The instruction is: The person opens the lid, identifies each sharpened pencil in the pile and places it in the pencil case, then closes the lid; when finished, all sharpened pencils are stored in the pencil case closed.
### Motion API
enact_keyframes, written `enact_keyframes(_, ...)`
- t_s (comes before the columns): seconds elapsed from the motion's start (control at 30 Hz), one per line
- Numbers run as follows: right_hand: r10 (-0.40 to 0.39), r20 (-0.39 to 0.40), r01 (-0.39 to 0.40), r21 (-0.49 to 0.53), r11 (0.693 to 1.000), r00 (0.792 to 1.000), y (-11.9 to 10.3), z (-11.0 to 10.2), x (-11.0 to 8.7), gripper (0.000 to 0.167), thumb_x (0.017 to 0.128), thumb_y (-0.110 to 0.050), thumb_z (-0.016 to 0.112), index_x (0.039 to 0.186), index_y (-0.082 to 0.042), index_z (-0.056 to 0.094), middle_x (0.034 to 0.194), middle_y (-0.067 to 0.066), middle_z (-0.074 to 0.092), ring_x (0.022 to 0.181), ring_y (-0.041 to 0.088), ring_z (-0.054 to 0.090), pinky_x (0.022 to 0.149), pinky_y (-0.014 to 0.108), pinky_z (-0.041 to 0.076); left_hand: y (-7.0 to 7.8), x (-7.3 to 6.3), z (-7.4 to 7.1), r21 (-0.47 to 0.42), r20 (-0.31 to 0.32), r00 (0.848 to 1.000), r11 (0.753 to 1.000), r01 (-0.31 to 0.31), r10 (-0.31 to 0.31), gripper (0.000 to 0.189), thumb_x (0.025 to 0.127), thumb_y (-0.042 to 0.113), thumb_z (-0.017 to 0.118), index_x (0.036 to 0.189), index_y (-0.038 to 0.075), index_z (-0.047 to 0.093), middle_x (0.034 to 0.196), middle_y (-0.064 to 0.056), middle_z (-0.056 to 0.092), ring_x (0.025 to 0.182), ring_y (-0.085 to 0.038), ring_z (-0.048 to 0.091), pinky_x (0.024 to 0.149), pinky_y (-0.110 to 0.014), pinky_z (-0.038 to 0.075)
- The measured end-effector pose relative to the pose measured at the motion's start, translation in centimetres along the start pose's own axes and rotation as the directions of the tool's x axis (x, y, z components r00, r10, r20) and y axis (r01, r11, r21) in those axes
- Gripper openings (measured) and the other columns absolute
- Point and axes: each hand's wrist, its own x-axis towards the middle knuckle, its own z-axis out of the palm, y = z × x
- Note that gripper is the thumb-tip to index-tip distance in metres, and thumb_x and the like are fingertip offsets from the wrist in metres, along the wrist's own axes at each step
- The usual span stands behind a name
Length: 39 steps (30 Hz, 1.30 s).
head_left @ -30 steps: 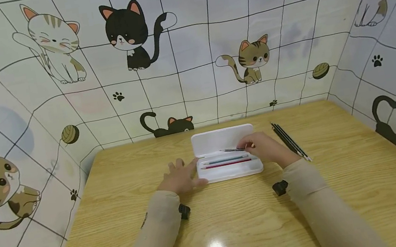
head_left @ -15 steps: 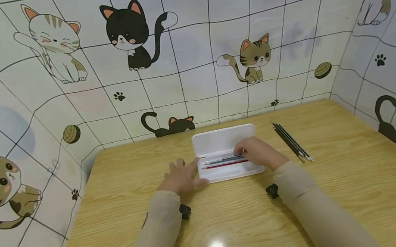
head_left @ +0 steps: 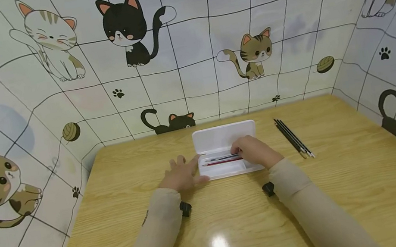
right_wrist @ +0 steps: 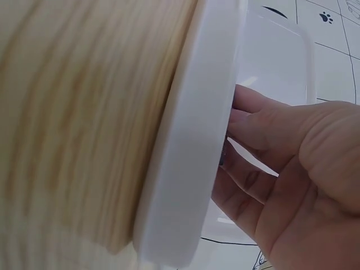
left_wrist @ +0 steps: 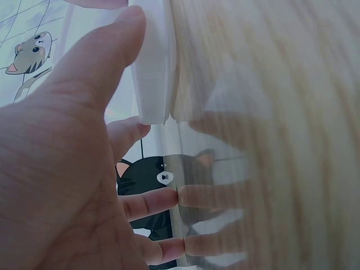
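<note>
The left hand (head_left: 181, 175), fingers spread, should steady the white pencil case (head_left: 226, 175); best lay the pencils (head_left: 224, 161) flat, parallel. Whether the right hand (head_left: 255, 152) grips one, I cannot tell.

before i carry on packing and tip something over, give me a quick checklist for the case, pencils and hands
1. Lid raised: ok.
2. Left hand touching the left end of the case: ok.
3. Red pencil lying lengthwise in the case: ok, though its right end is hidden.
4. Right hand clear of the case: not ok, its fingers are inside.
5. Right hand's grip on a pencil: cannot tell, its fingertips are hidden.
6. Dark pencils all packed: not ok, several lie on the table.
</note>
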Motion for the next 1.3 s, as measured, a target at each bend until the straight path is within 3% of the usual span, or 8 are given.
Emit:
enact_keyframes(0.5, -0.026, -0.035, 0.027, 0.028, 0.999, 0.999, -0.1, -0.7, -0.4, 0.022, 0.098, 0.005, 0.059, 0.113, 0.003, 0.074, 0.111, 0.014, 0.073, 0.107, 0.030, 0.067, 0.095, 0.046, 0.053, -0.1, 0.1, 0.1, -0.038, -0.003, 1.000, 0.999, 0.008, -0.008, 0.090, 0.088, 0.069, 0.064, 0.162, 0.037, 0.024, 0.153, -0.022, 0.030, 0.140, -0.049, 0.024, 0.106, -0.071, 0.030)
enact_keyframes(0.77, 0.021, -0.033, -0.019, 0.061, 0.998, 0.999, 2.8, -1.6, -1.3, 0.020, 0.101, -0.004, 0.060, 0.115, 0.002, 0.072, 0.112, 0.016, 0.071, 0.107, 0.031, 0.065, 0.093, 0.049, 0.052, -0.1, 0.1, -0.1, -0.035, 0.003, 1.000, 0.999, 0.004, -0.004, 0.091, 0.087, 0.069, 0.064, 0.162, 0.038, 0.023, 0.155, -0.022, 0.029, 0.143, -0.051, 0.020, 0.107, -0.072, 0.028)
enact_keyframes(0.9, 0.054, -0.012, -0.053, 0.104, 0.993, 0.998, 4.5, -3.0, -2.4, 0.019, 0.102, -0.007, 0.059, 0.113, 0.001, 0.073, 0.110, 0.014, 0.072, 0.101, 0.029, 0.066, 0.089, 0.047, 0.054, -0.1, 0.3, 0.1, -0.046, 0.010, 1.000, 0.999, 0.006, -0.006, 0.091, 0.087, 0.069, 0.064, 0.162, 0.038, 0.023, 0.156, -0.023, 0.028, 0.145, -0.052, 0.017, 0.109, -0.072, 0.025)
enact_keyframes(1.1, 0.153, -0.009, -0.150, 0.148, 0.978, 0.988, 7.1, -5.4, -4.6, 0.023, 0.103, -0.008, 0.057, 0.118, 0.007, 0.067, 0.106, 0.019, 0.070, 0.088, 0.028, 0.068, 0.075, 0.043, 0.055, -0.2, 0.3, 0.2, -0.039, 0.012, 1.000, 0.999, 0.007, -0.006, 0.091, 0.087, 0.070, 0.064, 0.162, 0.039, 0.022, 0.157, -0.023, 0.027, 0.146, -0.053, 0.015, 0.110, -0.073, 0.024)
enact_keyframes(1.3, 0.332, -0.076, -0.327, 0.073, 0.942, 0.940, 10.3, -6.6, -7.2, 0.028, 0.104, -0.009, 0.054, 0.120, 0.012, 0.064, 0.120, 0.032, 0.062, 0.107, 0.047, 0.060, 0.088, 0.058, 0.050, -0.3, 0.3, 0.4, -0.037, 0.017, 1.000, 0.999, 0.009, -0.009, 0.091, 0.087, 0.071, 0.062, 0.162, 0.039, 0.021, 0.159, -0.023, 0.024, 0.148, -0.054, 0.010, 0.110, -0.073, 0.022)
